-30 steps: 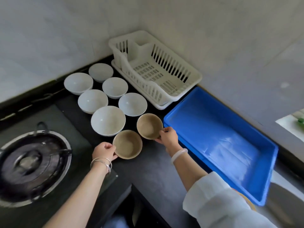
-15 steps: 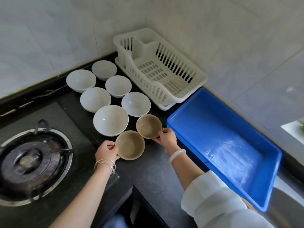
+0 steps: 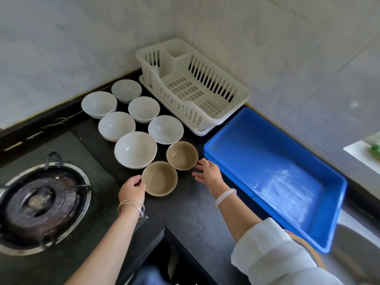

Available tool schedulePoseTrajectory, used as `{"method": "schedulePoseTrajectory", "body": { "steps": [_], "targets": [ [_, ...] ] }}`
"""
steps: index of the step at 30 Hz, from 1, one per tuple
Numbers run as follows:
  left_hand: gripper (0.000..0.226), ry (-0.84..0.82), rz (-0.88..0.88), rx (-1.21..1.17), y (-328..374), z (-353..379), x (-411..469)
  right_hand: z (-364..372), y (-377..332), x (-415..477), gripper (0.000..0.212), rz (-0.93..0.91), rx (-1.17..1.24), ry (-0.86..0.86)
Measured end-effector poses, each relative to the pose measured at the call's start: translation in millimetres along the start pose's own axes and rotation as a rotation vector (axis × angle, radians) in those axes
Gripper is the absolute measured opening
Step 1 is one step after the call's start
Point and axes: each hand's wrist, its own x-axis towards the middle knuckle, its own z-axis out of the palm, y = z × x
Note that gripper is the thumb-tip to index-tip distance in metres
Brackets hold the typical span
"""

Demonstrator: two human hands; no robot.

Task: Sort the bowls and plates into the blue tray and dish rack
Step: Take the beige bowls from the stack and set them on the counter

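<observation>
Six white bowls (image 3: 135,150) and two tan bowls (image 3: 160,178) sit on the speckled black worktop (image 3: 191,214) beside a cream slatted dish rack (image 3: 193,87) and a plain bright blue tray (image 3: 273,173).

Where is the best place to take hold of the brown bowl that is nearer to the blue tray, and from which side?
Probably pinch the rim of that brown bowl on its right side, toward the blue tray: it stands upright and open, other bowls crowd its left, and the open right hand is already there.

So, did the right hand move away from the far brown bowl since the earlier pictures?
Yes. The right hand let go of the far brown bowl and opened, drawing back toward the blue tray.
</observation>
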Motion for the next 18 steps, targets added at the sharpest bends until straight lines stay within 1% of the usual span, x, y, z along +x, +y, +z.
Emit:
{"method": "schedulePoseTrajectory", "body": {
  "steps": [4, 6, 8, 11, 15, 18],
  "targets": [
    [0.033, 0.081, 0.108, 0.043, 13, 3, -20, -31, 4, -30, 0.034, -0.063, 0.025, -0.046],
    [0.033, 0.06, 0.13, 0.027, 21, 11, -34, -51, 10, -46, 0.031, -0.125, 0.021, -0.051],
    [0.032, -0.03, 0.144, -0.007, 27, 24, -51, -74, 16, -63, 0.028, -0.174, 0.004, -0.029],
    [0.028, -0.24, 0.209, -0.017, 34, 50, -81, -111, 29, -83, 0.023, -0.225, -0.047, 0.056],
    [0.024, -0.462, 0.331, 0.172, 35, 96, -130, -164, 54, -104, 0.02, -0.265, -0.128, 0.249],
    [0.022, -0.613, 0.426, 0.283, 33, 126, -170, -202, 81, -120, 0.014, -0.254, -0.152, 0.394]
  ]
}}
